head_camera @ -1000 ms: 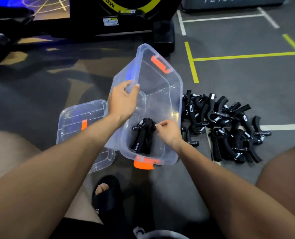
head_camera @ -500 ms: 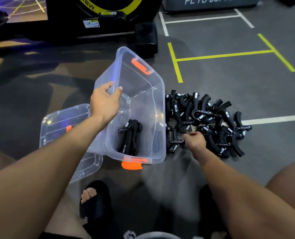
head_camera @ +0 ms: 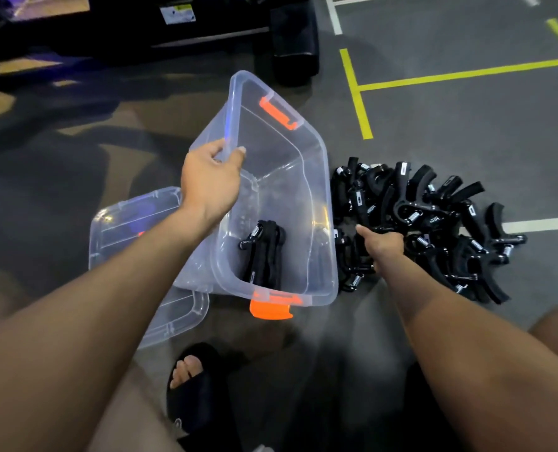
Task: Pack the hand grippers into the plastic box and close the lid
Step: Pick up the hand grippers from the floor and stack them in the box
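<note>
Clear plastic box (head_camera: 307,177), see-through walls, orange latch (head_camera: 277,112) on the far end and another orange latch (head_camera: 271,308) on the near end. Tipped up on its left side, open mouth facing right toward the pile. Left hand (head_camera: 210,182) gripping the box's upper long rim, thumb inside, fingers curled over the edge. Inside the box, near its lower end: a few black hand grippers (head_camera: 264,252) lying together, coil spring showing at the top.

Just right of the box, on the grey floor (head_camera: 434,132): loose pile of hand grippers (head_camera: 434,220), all black, curved handles, small silver springs, tangled and overlapping. Right hand (head_camera: 382,244) down on the pile's near-left edge, knuckles up, fingers curled into the grippers; cannot tell whether one is actually held.

Left of the box and partly under it: clear lid (head_camera: 134,223), flat on the floor. Below the box: a foot in a black slide sandal (head_camera: 196,386).
</note>
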